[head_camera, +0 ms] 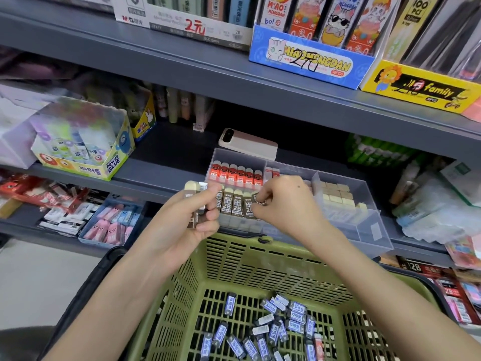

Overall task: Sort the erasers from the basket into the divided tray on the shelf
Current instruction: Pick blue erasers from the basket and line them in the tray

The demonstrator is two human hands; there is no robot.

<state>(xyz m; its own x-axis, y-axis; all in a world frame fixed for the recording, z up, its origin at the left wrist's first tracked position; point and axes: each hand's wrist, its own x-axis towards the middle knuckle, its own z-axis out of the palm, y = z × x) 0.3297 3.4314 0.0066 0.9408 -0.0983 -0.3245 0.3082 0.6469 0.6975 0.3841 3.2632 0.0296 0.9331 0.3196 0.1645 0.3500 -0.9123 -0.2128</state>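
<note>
I see left hand (190,220) gripping brown 2B erasers (194,187) | right hand (286,201) pinching single brown eraser (256,198) at divided tray (364,217) front row | blue-sleeved erasers (273,332) lie in green basket (234,261)

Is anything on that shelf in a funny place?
Yes: what looks like a phone lies flat on the shelf, just behind the clear tray. It looks odd because everything around it is shop stationery.
</note>
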